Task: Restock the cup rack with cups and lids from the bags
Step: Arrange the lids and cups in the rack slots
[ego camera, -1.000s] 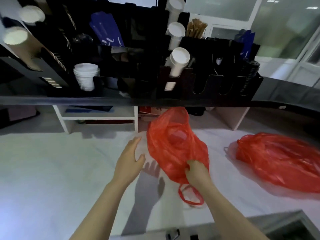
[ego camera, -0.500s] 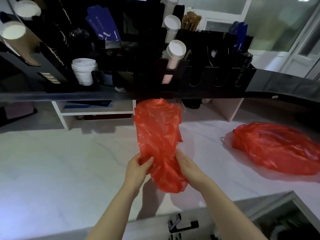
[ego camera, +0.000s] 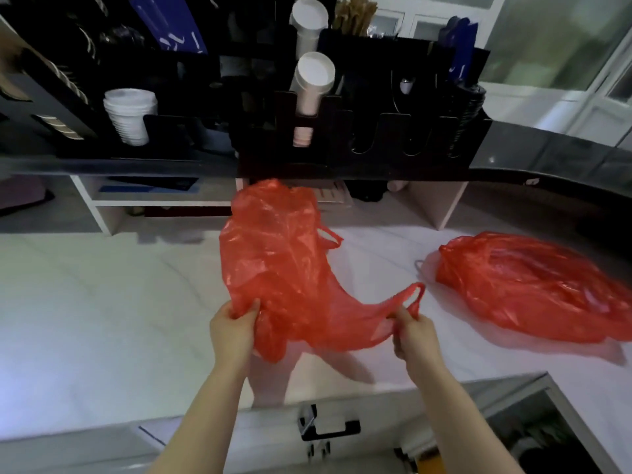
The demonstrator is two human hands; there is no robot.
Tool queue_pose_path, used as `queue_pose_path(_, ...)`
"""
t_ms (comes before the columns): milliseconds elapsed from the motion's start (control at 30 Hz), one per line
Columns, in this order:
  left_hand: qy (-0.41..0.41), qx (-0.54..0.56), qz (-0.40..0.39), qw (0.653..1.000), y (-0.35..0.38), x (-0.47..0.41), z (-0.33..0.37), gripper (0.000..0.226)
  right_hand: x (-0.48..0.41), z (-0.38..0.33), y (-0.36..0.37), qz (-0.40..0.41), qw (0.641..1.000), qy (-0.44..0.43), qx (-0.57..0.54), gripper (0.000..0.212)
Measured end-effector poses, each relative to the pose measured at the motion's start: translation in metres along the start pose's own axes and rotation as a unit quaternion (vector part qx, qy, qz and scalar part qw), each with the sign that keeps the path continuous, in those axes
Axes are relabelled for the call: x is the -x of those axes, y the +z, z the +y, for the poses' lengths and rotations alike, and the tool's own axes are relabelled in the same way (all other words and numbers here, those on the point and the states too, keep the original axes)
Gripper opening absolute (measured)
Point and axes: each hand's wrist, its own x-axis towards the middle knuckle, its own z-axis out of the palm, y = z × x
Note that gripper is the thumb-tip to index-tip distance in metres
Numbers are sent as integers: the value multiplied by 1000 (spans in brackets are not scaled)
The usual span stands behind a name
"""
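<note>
Left hand (ego camera: 232, 331) and right hand (ego camera: 415, 335) both pinch 1 red bag (ego camera: 280, 268) over the white counter (ego camera: 102, 319) beneath the cup rack (ego camera: 376, 142).

Below the rack (ego camera: 376, 138), the held bag (ego camera: 280, 268) hides its contents and the fingers of the left hand (ego camera: 232, 333). Lower right of the rack, the second bag (ego camera: 533, 289) runs off the edge, contents unclear. The rack's top is cropped, its dark slots unreadable

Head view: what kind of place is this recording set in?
Most likely the staff side of a café or drinks counter. A black cup rack holds stacked paper cups, with wooden stirrers behind, above a white worktop; the left hand and right hand hold a red bag.
</note>
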Motion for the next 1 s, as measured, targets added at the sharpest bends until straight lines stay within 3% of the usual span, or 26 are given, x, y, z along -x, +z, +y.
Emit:
queue_pose_path(33, 2, -1, 14, 1000, -1, 1, -2, 11, -8, -1, -13, -8, 994, 63, -94, 39)
queue_pose_path(100, 5, -16, 35, 999, -4, 4, -7, 18, -20, -5, -34, -20, 944, 168, -285, 37)
queue_pose_path(167, 9, -39, 59, 997, -7, 8, -12, 28, -31, -8, -50, -8, 895, 194, -402, 38)
queue_pose_path(233, 18, -54, 93, 994, -12, 9, -15, 27, -40, -8, -62, -15, 876, 171, -451, 39)
queue_pose_path(367, 3, -35, 147, 989, -30, 3, -20, 29, -56, -7, -86, 2, 870, 160, -467, 33)
queue_pose_path(500, -11, 1, 120, 993, -28, 12, -25, 24, -65, 4, -93, -8, 878, 179, -443, 44)
queue_pose_path(633, 5, -7, -12, 1000, -15, 26, -28, 31, -64, 8, -83, -57, 919, 175, -349, 33)
queue_pose_path(833, 24, 16, -173, 984, 9, 33, -7, 35, -58, -8, -60, -39, 974, 40, -222, 50)
queue_pose_path(933, -24, -11, -151, 988, 17, 38, -12, 34, -52, -7, -56, -77, 994, -42, -69, 62)
queue_pose_path(1000, -157, 82, -86, 980, 18, 37, -19, 35, -49, -2, -50, -76, 989, -108, 60, 49)
